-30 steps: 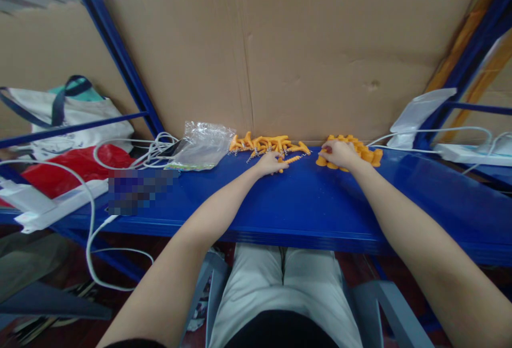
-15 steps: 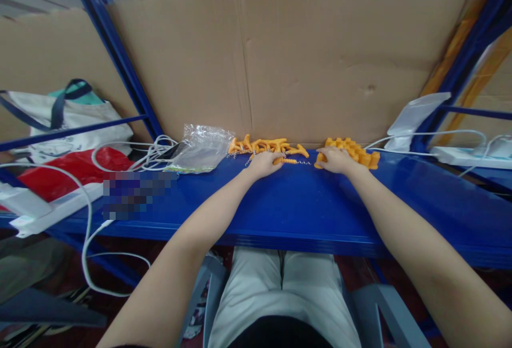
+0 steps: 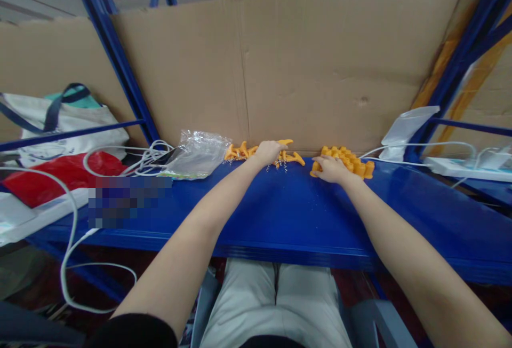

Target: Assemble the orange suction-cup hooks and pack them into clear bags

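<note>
My left hand is closed around an orange corkscrew, whose handle sticks out past the fingers. It is over a row of orange corkscrews with thin metal spirals, lying along the back of the blue shelf; which spiral belongs to the held one I cannot tell. My right hand has its fingers curled over the near left end of a block of orange ribbed plastic pieces, gripping a piece there. The palm side of both hands is hidden.
A clear plastic bag lies left of the corkscrews on the blue shelf. White cables, a red bag and a power strip fill the left side. Cardboard walls the back; a white pouch stands at right.
My left hand has moved back and up over the row with the corkscrew, which lay near the shelf before. My right hand stays at the orange pieces. The camera view has tilted up slightly.
</note>
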A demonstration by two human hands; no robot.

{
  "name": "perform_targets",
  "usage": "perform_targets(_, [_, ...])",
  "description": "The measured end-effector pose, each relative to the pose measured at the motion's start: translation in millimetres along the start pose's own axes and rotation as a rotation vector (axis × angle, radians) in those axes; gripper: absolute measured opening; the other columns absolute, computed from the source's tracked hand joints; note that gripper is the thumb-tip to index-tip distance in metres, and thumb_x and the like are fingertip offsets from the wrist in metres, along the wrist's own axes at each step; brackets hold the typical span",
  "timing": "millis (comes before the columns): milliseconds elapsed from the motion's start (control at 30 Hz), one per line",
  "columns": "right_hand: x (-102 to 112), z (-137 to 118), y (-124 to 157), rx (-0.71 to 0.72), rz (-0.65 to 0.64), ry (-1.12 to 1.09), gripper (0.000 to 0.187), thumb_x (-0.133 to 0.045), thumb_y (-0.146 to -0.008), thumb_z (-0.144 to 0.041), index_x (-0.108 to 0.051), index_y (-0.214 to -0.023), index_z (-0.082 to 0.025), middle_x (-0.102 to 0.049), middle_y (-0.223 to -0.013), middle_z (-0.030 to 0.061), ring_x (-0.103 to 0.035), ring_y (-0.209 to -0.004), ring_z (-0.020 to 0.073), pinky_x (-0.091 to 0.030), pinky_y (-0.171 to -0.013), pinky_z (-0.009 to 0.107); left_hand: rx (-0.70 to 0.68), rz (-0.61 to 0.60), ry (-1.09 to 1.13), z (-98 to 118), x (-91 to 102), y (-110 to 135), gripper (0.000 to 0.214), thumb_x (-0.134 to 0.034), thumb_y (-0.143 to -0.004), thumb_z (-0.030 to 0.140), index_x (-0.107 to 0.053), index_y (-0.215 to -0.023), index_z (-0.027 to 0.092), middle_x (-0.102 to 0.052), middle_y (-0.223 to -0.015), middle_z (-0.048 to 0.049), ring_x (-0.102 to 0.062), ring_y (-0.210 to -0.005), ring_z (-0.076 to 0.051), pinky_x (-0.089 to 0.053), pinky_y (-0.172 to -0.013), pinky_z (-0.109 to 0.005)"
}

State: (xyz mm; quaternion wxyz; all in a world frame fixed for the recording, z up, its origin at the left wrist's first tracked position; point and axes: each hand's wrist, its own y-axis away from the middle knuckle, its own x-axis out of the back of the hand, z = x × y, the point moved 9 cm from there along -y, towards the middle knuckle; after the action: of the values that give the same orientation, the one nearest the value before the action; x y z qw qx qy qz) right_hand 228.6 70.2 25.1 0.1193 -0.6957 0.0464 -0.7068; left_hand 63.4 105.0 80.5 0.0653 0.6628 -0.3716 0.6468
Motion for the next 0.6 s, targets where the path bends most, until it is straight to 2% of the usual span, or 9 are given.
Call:
perform_targets(233, [2.5,-3.6,4.2,-0.021,-0.040,-0.007,0.060,-0.053,-0.092,-0.035,-0.047,-0.148,-0.016,-0.047,-0.150,0.0197,-0.044,-0.137,0.0364,-0.032,-0.112,0.054,0.000,-0.093,-0.072,4.6,-35.0,-25.5,0.043,-0.048,-0.093,0.016,-0.064,-0.131,0.027,-0.070,-0.126,-0.0057,-0.063,-0.117,-0.022,-0.050,-0.095,-0.032])
perform_targets(367, [3.6,-4.2,4.4,-0.018,-0.048,-0.016,0.059,-0.055,-0.091,-0.034,-0.047,-0.148,-0.017,-0.047,-0.150,0.0192,-0.042,-0.139,0.0370,-0.029,-0.114,0.056,0.009,-0.127,-0.056,3.1,-52.5,-30.1,0.046,-0.047,-0.092,0.017,-0.059,-0.136,0.023,-0.062,-0.135,-0.0092,-0.056,-0.126,-0.022,-0.045,-0.103,-0.031])
perform_targets(500, [4.3,-5.8,4.8,-0.011,-0.058,-0.011,0.061,-0.053,-0.092,-0.035,-0.045,-0.149,-0.015,-0.046,-0.151,0.0196,-0.041,-0.140,0.0376,-0.028,-0.115,0.057,0.092,-0.155,-0.022,-1.7,-62.1,-30.6,0.050,-0.041,-0.094,0.018,-0.051,-0.143,0.017,-0.053,-0.144,-0.0133,-0.051,-0.130,-0.024,-0.039,-0.110,-0.034])
perform_targets(600, [5.0,-5.7,5.7,-0.020,-0.060,-0.004,0.060,-0.052,-0.093,-0.036,-0.044,-0.149,-0.016,-0.047,-0.150,0.0193,-0.042,-0.139,0.0370,-0.029,-0.114,0.056,0.139,-0.169,0.017,-2.1,-64.0,-30.0,0.052,-0.036,-0.095,0.020,-0.047,-0.146,0.018,-0.047,-0.148,-0.0126,-0.046,-0.134,-0.026,-0.038,-0.112,-0.038])
